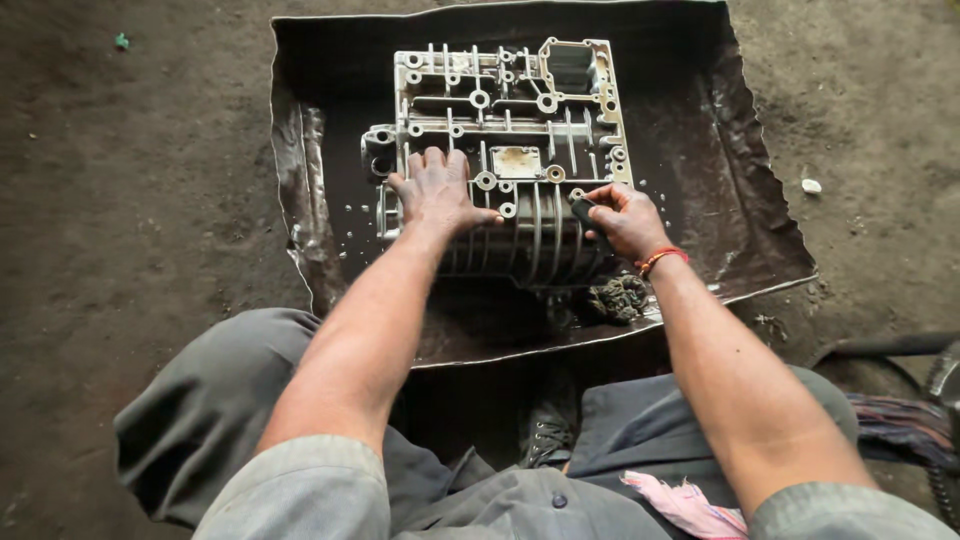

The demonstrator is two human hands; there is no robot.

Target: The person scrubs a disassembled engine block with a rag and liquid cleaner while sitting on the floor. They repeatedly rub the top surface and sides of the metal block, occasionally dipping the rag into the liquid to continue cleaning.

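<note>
A grey cast-metal engine case (520, 120) with ribs, bolt holes and cavities lies in a shallow dark metal tray (700, 150) on the ground. My left hand (437, 190) rests flat on the near left part of the case, fingers spread over it. My right hand (625, 218) is at the near right edge of the case, closed on a small dark object (583, 209) held against the metal. A red thread band circles my right wrist.
A dirty wad of rag (615, 297) lies in the tray just below my right hand. A small white scrap (811, 186) sits on the dirt at right. Dark hoses and a bundle (900, 400) lie at the right edge. My grey-trousered knees frame the tray.
</note>
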